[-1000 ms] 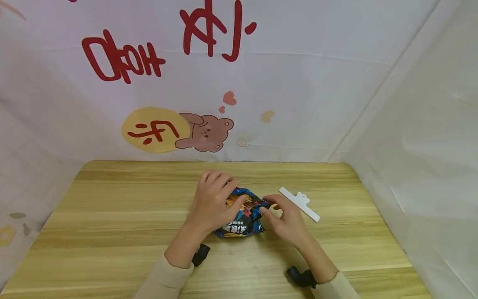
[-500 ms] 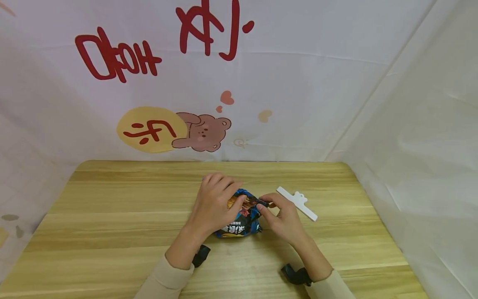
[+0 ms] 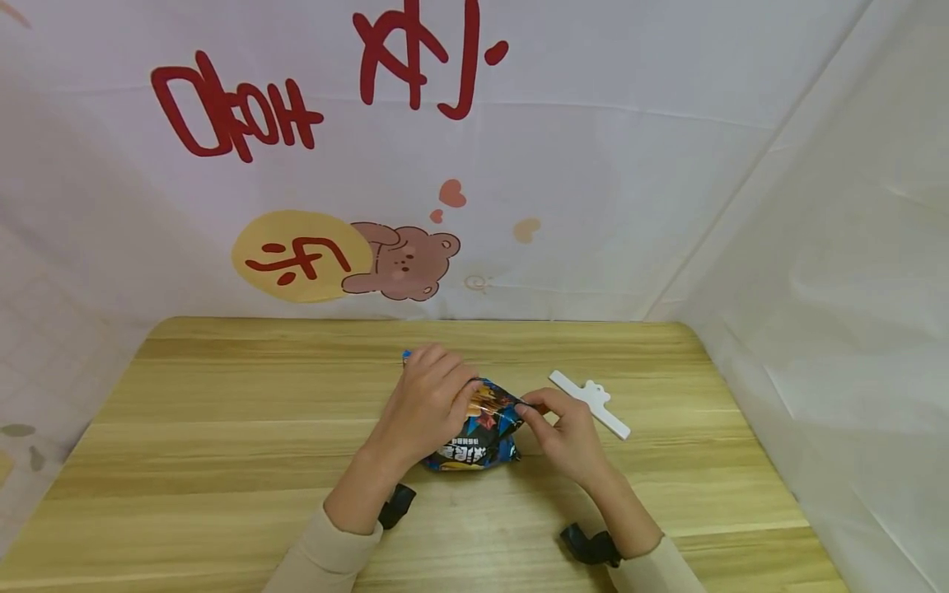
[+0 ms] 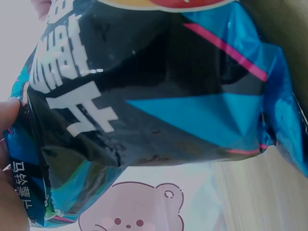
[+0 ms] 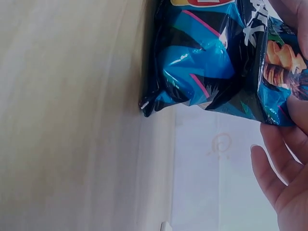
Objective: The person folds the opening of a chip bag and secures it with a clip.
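A black and blue bag of chips (image 3: 474, 451) with white lettering stands on the table between both hands. My left hand (image 3: 426, 408) grips its upper part from the left, with the fingers over the far side and the thumb nearer me. At the right end of the bag's top, my right hand (image 3: 567, 432) pinches a corner between thumb and forefinger. The right wrist view shows the top edge of the chip bag (image 5: 197, 62) folded over, the other fingers of my right hand below it. Pale fingers (image 4: 7, 113) hold that folded edge in the left wrist view.
A long white bag clip (image 3: 593, 402) lies on the wooden table (image 3: 222, 461), just beyond my right hand. White cloth (image 3: 578, 148) with red characters and a printed bear hangs behind the table's far edge. Black straps (image 3: 589, 545) sit at both wrists.
My left thumb has drawn back toward its fingers, uncovering more of the printed front. The right thumb and forefinger have come closer together on the bag's corner. The clip has stayed put.
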Motion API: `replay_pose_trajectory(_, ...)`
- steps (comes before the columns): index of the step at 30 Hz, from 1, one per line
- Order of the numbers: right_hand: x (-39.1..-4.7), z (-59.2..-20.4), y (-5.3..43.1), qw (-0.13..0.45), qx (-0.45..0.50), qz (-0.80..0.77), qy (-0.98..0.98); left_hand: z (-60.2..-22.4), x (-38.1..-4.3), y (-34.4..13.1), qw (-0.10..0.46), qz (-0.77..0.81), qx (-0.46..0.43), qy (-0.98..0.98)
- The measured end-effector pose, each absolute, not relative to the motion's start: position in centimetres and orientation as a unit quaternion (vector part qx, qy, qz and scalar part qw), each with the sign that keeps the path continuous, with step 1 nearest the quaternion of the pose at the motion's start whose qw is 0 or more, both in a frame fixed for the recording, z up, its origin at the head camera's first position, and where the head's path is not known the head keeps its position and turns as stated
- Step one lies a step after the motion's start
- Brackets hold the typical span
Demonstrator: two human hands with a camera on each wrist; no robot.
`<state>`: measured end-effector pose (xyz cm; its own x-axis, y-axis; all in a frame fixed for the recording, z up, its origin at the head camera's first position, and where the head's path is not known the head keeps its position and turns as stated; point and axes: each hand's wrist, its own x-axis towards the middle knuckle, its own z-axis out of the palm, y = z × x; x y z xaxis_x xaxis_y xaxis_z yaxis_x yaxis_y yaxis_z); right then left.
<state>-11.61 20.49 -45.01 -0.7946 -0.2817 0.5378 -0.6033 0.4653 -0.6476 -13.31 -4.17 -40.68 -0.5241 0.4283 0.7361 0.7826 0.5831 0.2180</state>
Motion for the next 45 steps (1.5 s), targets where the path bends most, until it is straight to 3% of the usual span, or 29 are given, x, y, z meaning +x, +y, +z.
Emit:
replay_pose_trajectory(8,-11.76,-44.61,20.86,0.155,0.258,0.443,-0.844,-40.64,-13.30,-4.10,0.321,-0.263,-0.366,-0.833)
replay_pose_trajectory(17,-11.88,-44.63,20.96,0.181,0.269,0.437,-0.839,-40.70,-13.26,-4.21,0.313,-0.262,-0.365,-0.837)
replay_pose_trajectory(26,-11.99,-44.61,20.98,0.199,0.284,0.444,-0.826,-40.57,-13.38,-4.12,0.346,-0.246,-0.369,-0.827)
replay_pose_trajectory(39,-11.98,-44.70,21.31,0.195,0.283,0.434,-0.833,-40.57,-13.49,-3.91,0.353,-0.236,-0.376,-0.824)
replay_pose_trajectory(45,-11.95,-44.48,21.34,0.158,0.285,0.440,-0.837,-40.60,-13.54,-4.13,0.360,-0.232,-0.380,-0.820)
